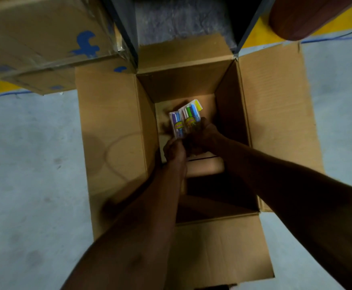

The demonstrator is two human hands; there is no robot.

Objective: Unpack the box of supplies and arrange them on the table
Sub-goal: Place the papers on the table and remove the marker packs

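Grey floor, open box [112, 130]: both hands grip marker packs [184, 120] (two)

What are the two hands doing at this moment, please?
Left hand: grips the purple-and-blue marker pack.
Right hand: grips the green-and-blue marker pack.

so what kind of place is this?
Probably a warehouse or stockroom: bare concrete floor with yellow floor marking, a taped shipping carton, and an open cardboard box standing on the floor.
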